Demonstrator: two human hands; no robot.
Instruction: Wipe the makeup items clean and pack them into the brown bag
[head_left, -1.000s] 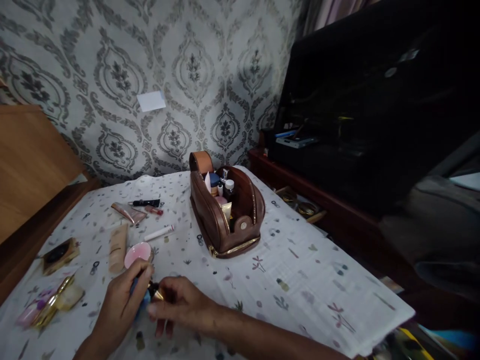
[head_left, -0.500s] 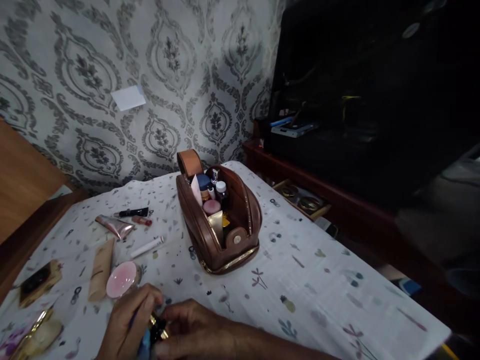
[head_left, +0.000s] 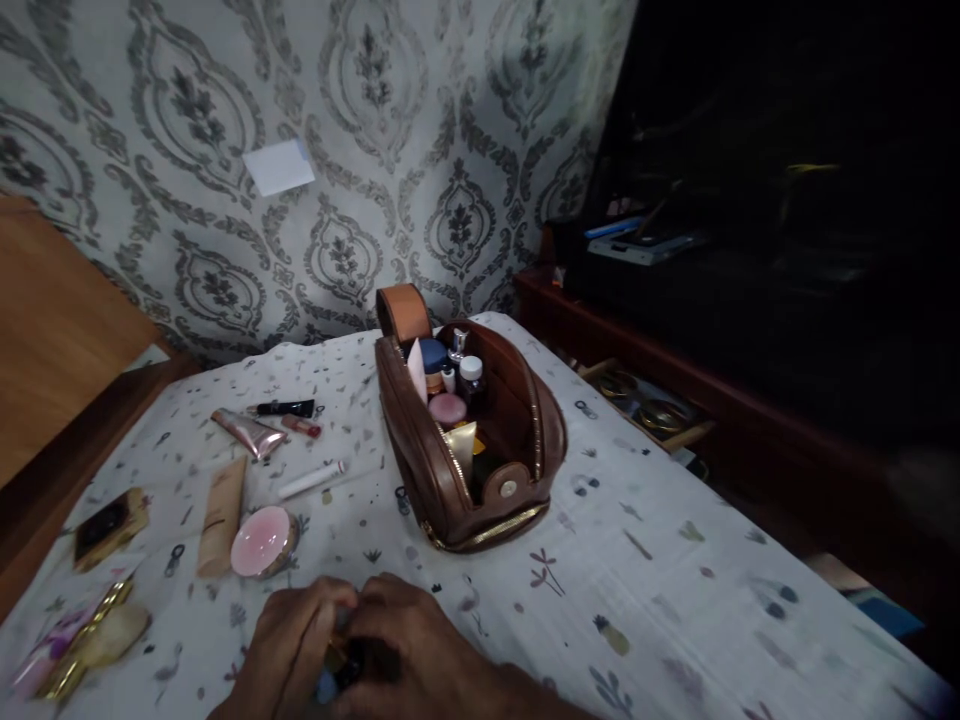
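My left hand (head_left: 289, 645) and my right hand (head_left: 420, 640) meet at the near edge of the view, fingers closed around a small dark and gold cosmetic container (head_left: 346, 662). Most of it is hidden by the fingers, and a bit of blue shows below it. Beyond them stands a brown cosmetic bag (head_left: 412, 450), unzipped at the top. Inside are a white-capped dark bottle (head_left: 471, 372), a blue-lidded jar (head_left: 433, 357), a pink round lid (head_left: 448, 408) and a cream tube (head_left: 461, 445). Left of my hands lies a pink-lidded round compact (head_left: 262, 542).
On the patterned cloth at left lie a beige tube (head_left: 222, 518), a white pen-like stick (head_left: 311, 480), a pink metallic tube (head_left: 251, 432), a black tube (head_left: 285, 408), a gold-edged box (head_left: 112, 528) and a gold hair clip (head_left: 90, 645). An open drawer (head_left: 652, 410) stands beyond the right edge.
The view has shifted, so the bag and cosmetics appear farther right. My hands have drawn closer together, covering more of the dark and gold container.
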